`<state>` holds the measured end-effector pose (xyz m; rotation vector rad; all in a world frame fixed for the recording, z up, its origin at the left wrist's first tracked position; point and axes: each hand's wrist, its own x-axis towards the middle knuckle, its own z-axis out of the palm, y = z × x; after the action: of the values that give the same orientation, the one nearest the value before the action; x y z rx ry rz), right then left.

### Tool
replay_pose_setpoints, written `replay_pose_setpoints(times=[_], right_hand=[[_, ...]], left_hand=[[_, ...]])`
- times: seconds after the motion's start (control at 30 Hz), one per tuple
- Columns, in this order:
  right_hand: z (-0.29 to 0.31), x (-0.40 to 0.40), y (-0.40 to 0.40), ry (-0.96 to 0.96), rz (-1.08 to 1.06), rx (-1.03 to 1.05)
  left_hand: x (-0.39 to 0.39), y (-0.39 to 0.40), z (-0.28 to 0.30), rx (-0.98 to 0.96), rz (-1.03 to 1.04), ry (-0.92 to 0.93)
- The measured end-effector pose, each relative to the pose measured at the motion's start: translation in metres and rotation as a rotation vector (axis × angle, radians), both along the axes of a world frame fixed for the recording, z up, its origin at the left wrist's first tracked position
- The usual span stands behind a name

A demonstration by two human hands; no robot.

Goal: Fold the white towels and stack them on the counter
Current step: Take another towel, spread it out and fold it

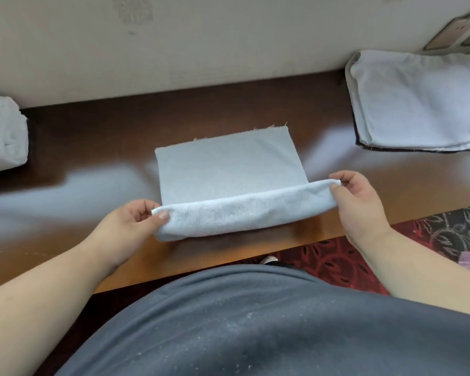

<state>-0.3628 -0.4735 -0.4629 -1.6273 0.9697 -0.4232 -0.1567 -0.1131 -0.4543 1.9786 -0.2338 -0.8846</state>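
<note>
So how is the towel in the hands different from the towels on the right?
The towel in the hands is one towel in the middle of the counter, its near edge lifted, pinched by the left hand and right hand. The towels on the right lie flat, stacked and untouched, by the wall. Both are white cloth.
</note>
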Motion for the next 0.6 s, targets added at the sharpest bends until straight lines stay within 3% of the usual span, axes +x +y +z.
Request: replay_pose_setpoints(times=[0.27,0.47,0.6], right_hand=[[0.007,0.09,-0.038,0.208,0.097,-0.236],[-0.016,0.149,-0.058,0.218,0.164,-0.127],[-0.03,0.155,-0.064,0.325,0.274,-0.083]], left_hand=[[0.05,-0.049,-0.008,0.015,0.261,-0.116],[0.088,-0.081,-0.024,0.057,0.459,-0.242],[0.097,-0.089,-0.044,0.213,0.397,-0.285]])
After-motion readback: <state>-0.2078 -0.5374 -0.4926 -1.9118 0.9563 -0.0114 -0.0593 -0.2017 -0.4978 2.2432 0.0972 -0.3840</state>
